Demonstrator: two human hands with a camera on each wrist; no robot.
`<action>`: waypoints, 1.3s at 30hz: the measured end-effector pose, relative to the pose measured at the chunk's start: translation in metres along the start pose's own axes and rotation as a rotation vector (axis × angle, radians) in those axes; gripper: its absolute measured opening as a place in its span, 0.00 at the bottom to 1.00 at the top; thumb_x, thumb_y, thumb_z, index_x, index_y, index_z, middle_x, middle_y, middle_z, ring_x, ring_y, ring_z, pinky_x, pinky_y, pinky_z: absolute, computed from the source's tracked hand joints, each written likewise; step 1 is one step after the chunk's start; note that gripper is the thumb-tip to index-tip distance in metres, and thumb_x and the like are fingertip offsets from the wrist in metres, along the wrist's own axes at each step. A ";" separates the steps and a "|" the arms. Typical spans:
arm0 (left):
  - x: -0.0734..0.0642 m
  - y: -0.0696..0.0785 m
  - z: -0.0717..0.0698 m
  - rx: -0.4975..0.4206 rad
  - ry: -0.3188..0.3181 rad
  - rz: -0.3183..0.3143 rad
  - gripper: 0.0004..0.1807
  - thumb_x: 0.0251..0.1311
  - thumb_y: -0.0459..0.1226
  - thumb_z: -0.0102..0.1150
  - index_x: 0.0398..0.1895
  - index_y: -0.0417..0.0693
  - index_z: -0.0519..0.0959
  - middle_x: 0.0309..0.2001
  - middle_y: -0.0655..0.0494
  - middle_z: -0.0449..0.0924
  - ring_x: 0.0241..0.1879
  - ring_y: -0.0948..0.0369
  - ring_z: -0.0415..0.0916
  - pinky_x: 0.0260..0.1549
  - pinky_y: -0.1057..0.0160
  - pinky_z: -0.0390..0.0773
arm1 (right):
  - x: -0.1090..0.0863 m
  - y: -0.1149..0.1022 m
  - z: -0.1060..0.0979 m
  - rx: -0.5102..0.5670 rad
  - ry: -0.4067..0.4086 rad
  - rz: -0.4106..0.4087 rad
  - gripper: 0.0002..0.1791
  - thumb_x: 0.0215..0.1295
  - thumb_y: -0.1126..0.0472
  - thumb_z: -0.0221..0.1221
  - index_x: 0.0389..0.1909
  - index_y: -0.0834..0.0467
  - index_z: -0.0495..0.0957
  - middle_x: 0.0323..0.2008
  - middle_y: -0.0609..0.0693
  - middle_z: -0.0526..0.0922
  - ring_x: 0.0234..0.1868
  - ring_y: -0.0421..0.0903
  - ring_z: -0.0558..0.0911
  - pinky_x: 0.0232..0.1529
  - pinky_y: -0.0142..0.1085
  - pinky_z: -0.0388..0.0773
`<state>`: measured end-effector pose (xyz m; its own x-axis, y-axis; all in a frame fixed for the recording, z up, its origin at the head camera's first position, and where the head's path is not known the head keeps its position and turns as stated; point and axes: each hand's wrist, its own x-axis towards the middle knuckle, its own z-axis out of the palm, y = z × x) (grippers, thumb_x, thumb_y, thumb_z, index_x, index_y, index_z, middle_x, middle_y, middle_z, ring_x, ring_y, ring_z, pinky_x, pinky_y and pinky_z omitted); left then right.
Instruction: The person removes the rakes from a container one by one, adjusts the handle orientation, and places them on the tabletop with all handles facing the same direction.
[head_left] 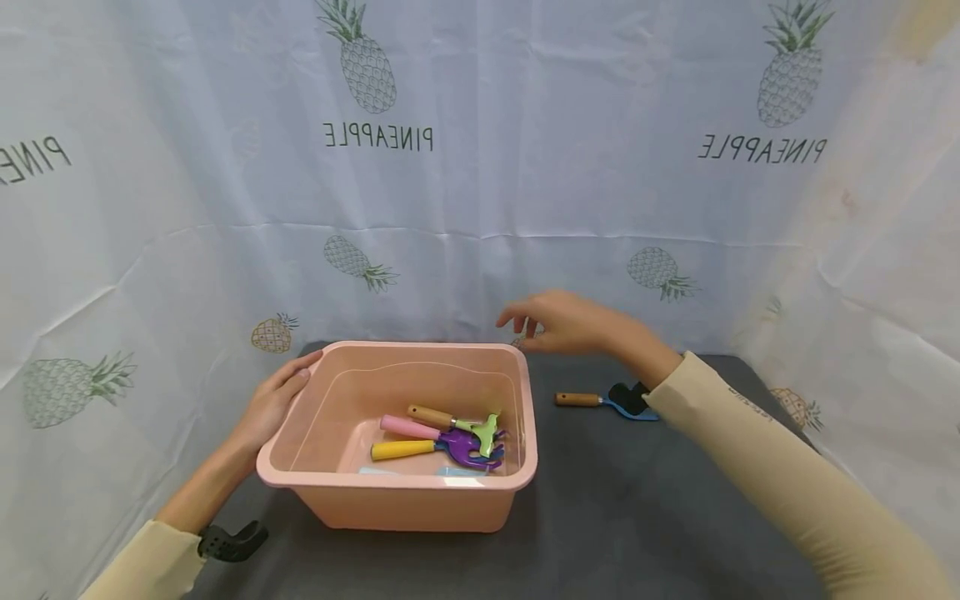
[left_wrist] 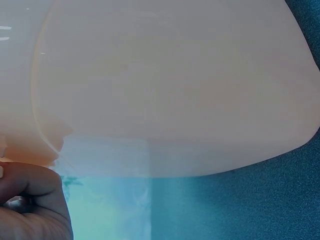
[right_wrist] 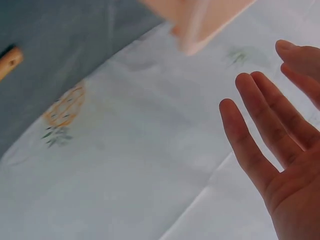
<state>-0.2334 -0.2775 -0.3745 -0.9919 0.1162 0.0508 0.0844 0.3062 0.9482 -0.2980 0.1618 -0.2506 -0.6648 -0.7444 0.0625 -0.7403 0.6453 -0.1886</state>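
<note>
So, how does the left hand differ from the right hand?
The left hand grips the pink basin by its rim; the right hand holds nothing. The left hand is at the basin's left side; the right hand is near the basin's far right corner. Both extend from beige sleeves.

I saw soft light spread over the curtain (head_left: 525, 183) behind the right hand (head_left: 564, 323), glinting on the near rim of the tub (head_left: 375, 481). Around the left hand (head_left: 262, 414), the wrist view looked dim, bluish; the right wrist view blurred the tub's corner beyond the fingertips (right_wrist: 229, 107).
</note>
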 end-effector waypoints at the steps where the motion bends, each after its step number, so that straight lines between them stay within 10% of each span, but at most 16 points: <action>1: 0.000 0.000 0.000 -0.001 0.002 -0.002 0.35 0.82 0.56 0.37 0.84 0.52 0.53 0.79 0.39 0.56 0.54 0.83 0.74 0.49 0.76 0.80 | 0.004 -0.005 -0.001 -0.002 -0.004 -0.011 0.19 0.70 0.60 0.63 0.61 0.49 0.81 0.48 0.48 0.87 0.48 0.44 0.86 0.47 0.42 0.85; 25: 0.000 0.002 0.001 0.029 0.023 -0.018 0.34 0.83 0.55 0.36 0.84 0.52 0.54 0.80 0.40 0.57 0.53 0.84 0.72 0.49 0.77 0.78 | 0.095 -0.054 0.037 0.118 -0.229 -0.128 0.21 0.70 0.59 0.65 0.62 0.56 0.81 0.49 0.52 0.89 0.50 0.48 0.85 0.53 0.39 0.82; 39: 0.000 0.002 0.001 0.056 0.042 -0.021 0.34 0.82 0.55 0.38 0.83 0.52 0.56 0.80 0.40 0.58 0.51 0.85 0.72 0.48 0.77 0.78 | 0.115 -0.071 0.069 0.247 -0.307 0.116 0.22 0.68 0.61 0.66 0.62 0.55 0.80 0.49 0.53 0.85 0.37 0.48 0.84 0.39 0.45 0.89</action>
<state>-0.2332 -0.2760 -0.3728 -0.9966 0.0695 0.0451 0.0673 0.3610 0.9301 -0.3152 0.0186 -0.2981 -0.6537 -0.7102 -0.2615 -0.5913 0.6949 -0.4092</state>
